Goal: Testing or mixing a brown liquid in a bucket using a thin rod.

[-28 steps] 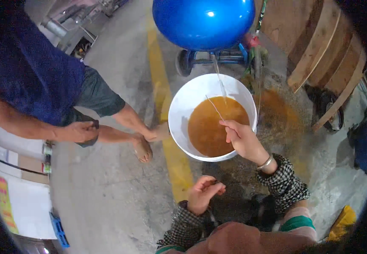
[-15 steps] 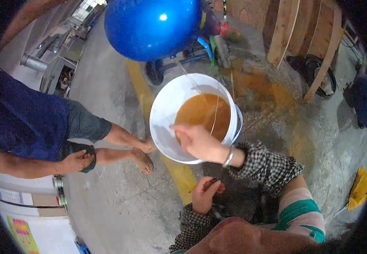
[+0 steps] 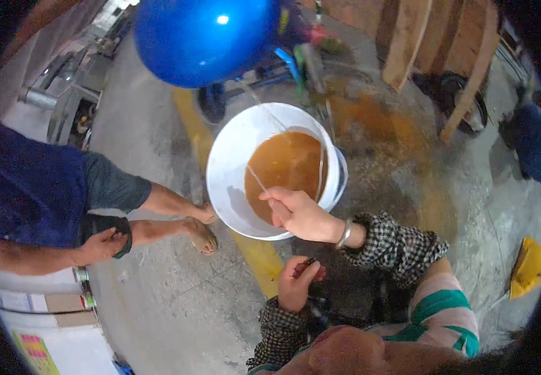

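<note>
My right hand (image 3: 295,212), with a bracelet at its wrist, is closed over the near rim of a white bucket (image 3: 227,169). Its fingers pinch a thin pale stick-like strand (image 3: 256,177) that slants over the bucket's inside. Orange-brown liquid (image 3: 283,165) fills the bottom of the bucket. My left hand (image 3: 295,284) is below the bucket, its fingers curled around something small and dark (image 3: 311,261) that I cannot make out. Another thin pale line (image 3: 322,172) runs along the bucket's right inner side, and a clear strand (image 3: 264,107) reaches in from the blue tank's underside.
A shiny blue rounded tank (image 3: 208,44) on a wheeled frame stands beyond the bucket. At left stands another person (image 3: 33,187). Wooden boards (image 3: 411,44) lean at the far right. A yellow object (image 3: 528,269) lies at right, and a yellow stripe (image 3: 255,262) crosses the concrete floor.
My right hand has shifted slightly right and down, and the thin strand in its fingers now shows. The whole view has shifted a little; my left hand stays curled.
</note>
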Demonstrator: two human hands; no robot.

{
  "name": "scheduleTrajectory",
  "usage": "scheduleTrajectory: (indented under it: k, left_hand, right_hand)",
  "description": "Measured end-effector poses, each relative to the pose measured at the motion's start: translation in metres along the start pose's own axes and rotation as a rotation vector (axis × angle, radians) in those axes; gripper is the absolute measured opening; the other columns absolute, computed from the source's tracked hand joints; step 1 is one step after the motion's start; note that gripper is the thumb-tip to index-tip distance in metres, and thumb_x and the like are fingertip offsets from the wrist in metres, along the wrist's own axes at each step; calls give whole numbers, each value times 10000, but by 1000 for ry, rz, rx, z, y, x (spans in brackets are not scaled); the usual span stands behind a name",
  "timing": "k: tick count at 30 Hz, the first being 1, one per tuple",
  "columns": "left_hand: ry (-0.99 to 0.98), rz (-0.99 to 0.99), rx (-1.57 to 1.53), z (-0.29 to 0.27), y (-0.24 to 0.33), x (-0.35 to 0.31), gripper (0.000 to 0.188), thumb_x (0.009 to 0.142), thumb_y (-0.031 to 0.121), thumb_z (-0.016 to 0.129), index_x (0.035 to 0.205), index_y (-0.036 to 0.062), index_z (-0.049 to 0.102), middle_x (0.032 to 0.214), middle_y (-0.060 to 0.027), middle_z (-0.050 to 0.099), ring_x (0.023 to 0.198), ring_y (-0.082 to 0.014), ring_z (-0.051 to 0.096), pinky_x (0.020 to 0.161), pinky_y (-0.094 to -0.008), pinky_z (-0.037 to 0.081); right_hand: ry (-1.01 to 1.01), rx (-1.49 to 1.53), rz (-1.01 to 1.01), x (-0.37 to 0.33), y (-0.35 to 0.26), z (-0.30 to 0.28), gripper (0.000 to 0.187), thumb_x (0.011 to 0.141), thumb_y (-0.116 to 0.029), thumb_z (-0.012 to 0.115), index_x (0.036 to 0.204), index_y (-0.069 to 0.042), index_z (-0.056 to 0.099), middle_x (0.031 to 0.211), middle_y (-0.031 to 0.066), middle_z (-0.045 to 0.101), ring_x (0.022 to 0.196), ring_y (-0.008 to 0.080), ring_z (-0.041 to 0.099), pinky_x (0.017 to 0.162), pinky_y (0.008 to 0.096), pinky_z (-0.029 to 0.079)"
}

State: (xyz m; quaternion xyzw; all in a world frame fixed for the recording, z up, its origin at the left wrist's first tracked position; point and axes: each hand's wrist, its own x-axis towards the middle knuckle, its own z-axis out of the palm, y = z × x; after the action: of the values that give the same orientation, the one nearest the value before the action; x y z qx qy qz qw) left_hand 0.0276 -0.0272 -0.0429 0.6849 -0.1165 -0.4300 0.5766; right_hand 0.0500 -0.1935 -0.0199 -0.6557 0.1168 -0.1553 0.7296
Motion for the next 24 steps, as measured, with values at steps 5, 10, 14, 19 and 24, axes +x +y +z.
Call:
scheduleTrajectory:
  k: [5, 10, 14, 19, 24]
  left_hand:
    - [58, -10, 23, 4, 7, -2, 148, 811, 54, 573, 915, -17, 496, 771, -105, 610, 668, -144, 579, 618, -254, 471]
    - [26, -14, 35, 6, 4, 3, 163, 805, 48, 576, 930, -21, 498, 755, -97, 605, 651, -141, 573, 606, -250, 467]
    - [9, 16, 53, 6, 5, 4, 175, 799, 38, 579, 950, -19, 509, 743, -87, 598, 640, -138, 567, 595, -240, 462]
    - [49, 17, 70, 2, 4, -1, 201, 787, 59, 605, 962, -11, 535, 744, -74, 598, 638, -130, 564, 601, -237, 464]
    - [87, 111, 312, -3, -7, 1, 203, 773, 85, 627, 945, 6, 554, 771, -45, 591, 665, -104, 552, 623, -233, 458]
  right_hand:
    - [22, -72, -116, 1, 8, -2, 219, 886, -108, 384, 1034, 7, 497, 608, 86, 536, 556, 156, 537, 537, 283, 431]
    - [13, -55, -83, 2, 12, -7, 199, 874, -100, 397, 992, 13, 511, 637, 120, 553, 591, 193, 563, 558, 301, 443]
    - [76, -114, -182, 7, 18, -4, 176, 845, -89, 438, 967, 4, 525, 725, 165, 582, 647, 232, 585, 604, 319, 455]
    - [73, -207, -248, 9, 18, 3, 168, 828, -62, 466, 969, 5, 528, 794, 185, 587, 701, 223, 597, 632, 312, 456]
    - [-46, -106, -95, 2, 10, 0, 197, 872, -115, 446, 1004, 13, 518, 689, 52, 550, 614, 117, 547, 560, 246, 437]
